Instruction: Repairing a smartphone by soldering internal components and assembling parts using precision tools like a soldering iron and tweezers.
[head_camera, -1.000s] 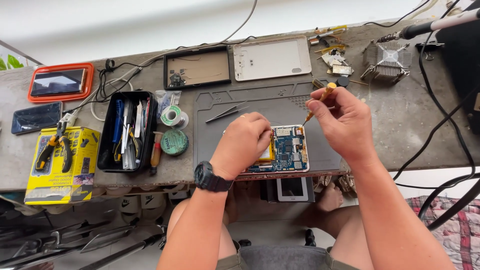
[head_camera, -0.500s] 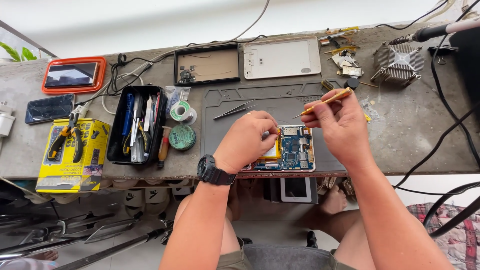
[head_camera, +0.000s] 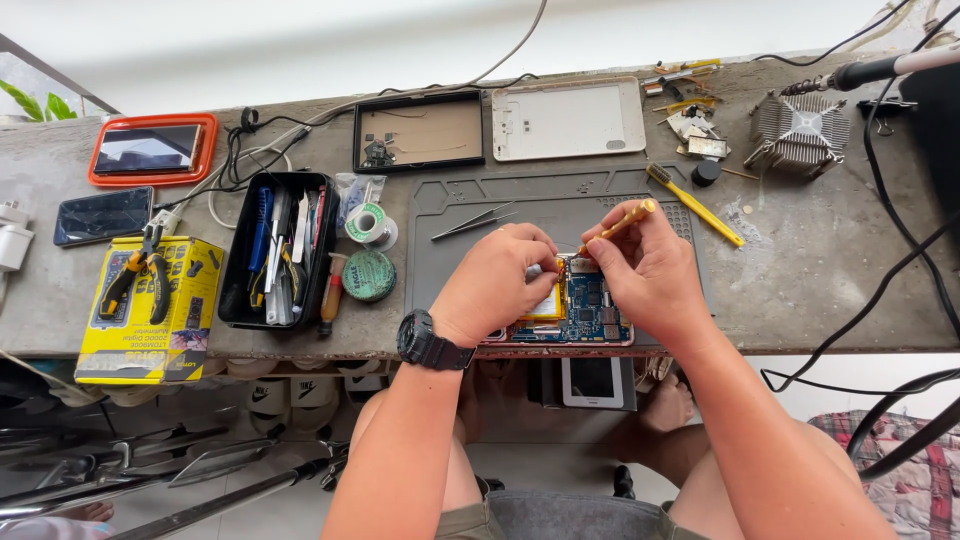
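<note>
An opened tablet (head_camera: 590, 310) with a blue circuit board and a yellow battery lies at the front edge of a grey work mat (head_camera: 560, 205). My left hand (head_camera: 492, 282), with a black watch on the wrist, rests on the tablet and covers most of the battery. My right hand (head_camera: 648, 272) holds a small screwdriver with a yellow handle (head_camera: 622, 222), its tip pointing down-left at the board's top edge between my two hands.
Tweezers (head_camera: 472, 221) lie on the mat. To the left are a black tool tray (head_camera: 277, 250), solder spools (head_camera: 368, 262), a yellow box with pliers (head_camera: 150, 300) and a phone (head_camera: 103, 214). Behind are a tablet frame (head_camera: 420, 130), a white back cover (head_camera: 567, 119), a yellow brush (head_camera: 697, 205) and a heatsink (head_camera: 800, 130).
My right hand has lowered the screwdriver from a raised, level hold to the board's top edge. My left hand stays on the tablet.
</note>
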